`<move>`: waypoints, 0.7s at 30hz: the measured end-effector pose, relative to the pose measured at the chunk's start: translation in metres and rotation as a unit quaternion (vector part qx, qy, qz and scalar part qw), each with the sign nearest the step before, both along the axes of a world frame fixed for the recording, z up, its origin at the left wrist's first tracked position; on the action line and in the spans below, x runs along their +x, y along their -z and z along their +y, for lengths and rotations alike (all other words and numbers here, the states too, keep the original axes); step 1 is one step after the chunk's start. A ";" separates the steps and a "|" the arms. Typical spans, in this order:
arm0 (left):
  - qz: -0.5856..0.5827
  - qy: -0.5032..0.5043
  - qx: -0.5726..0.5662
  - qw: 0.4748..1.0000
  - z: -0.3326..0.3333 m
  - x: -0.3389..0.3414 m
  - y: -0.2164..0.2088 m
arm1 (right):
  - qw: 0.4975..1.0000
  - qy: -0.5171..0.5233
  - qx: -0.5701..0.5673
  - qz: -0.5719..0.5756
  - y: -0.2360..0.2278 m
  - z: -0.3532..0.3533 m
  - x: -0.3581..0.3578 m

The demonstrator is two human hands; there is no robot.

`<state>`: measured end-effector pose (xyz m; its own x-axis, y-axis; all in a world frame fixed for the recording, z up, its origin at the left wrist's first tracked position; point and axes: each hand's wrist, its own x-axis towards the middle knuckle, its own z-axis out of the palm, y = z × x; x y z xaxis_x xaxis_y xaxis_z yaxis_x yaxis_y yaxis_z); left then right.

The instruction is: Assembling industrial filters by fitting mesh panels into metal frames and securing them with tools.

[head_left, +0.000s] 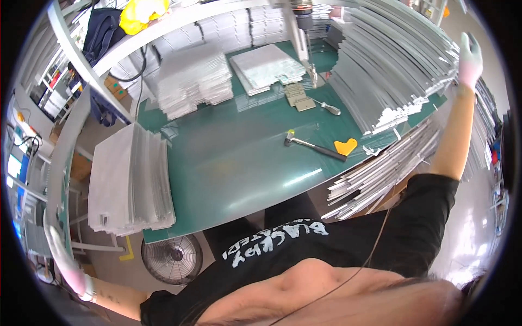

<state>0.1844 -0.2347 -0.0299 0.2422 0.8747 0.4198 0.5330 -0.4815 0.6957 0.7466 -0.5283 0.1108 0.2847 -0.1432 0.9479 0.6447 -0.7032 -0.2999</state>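
Both my arms are spread wide. My left hand (pixel 66 264), in a white and pink glove, is at the far left with its fingers stretched out and nothing in them. The nearest thing on the table to it is a stack of white sheets (pixel 117 176). My right hand (pixel 470 62), gloved alike, is raised at the far right beside the end of a tall stack of long grey strips (pixel 389 62). Its fingers point up, slightly apart, and hold nothing I can see. Whether it touches the strips I cannot tell.
The green tabletop (pixel 234 179) carries a hammer (pixel 315 145), a yellow scraper (pixel 346 146), a screwdriver (pixel 329 107) and a metal hinge-like plate (pixel 298 96). White sheet stacks (pixel 193 79) stand behind. A power driver (pixel 304 19) hangs above. A fan (pixel 173 258) stands below.
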 end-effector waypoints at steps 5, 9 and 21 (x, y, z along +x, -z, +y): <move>0.126 0.098 0.179 0.971 0.081 -0.094 0.028 | 0.966 -0.242 -0.003 -0.088 0.149 0.110 -0.156; 0.215 0.151 0.174 0.949 0.070 -0.030 0.125 | 0.817 -0.508 -0.269 -0.041 0.267 0.192 -0.249; 0.198 0.399 0.025 0.895 0.097 0.035 0.259 | 0.725 -0.571 -0.206 0.327 0.439 0.339 -0.259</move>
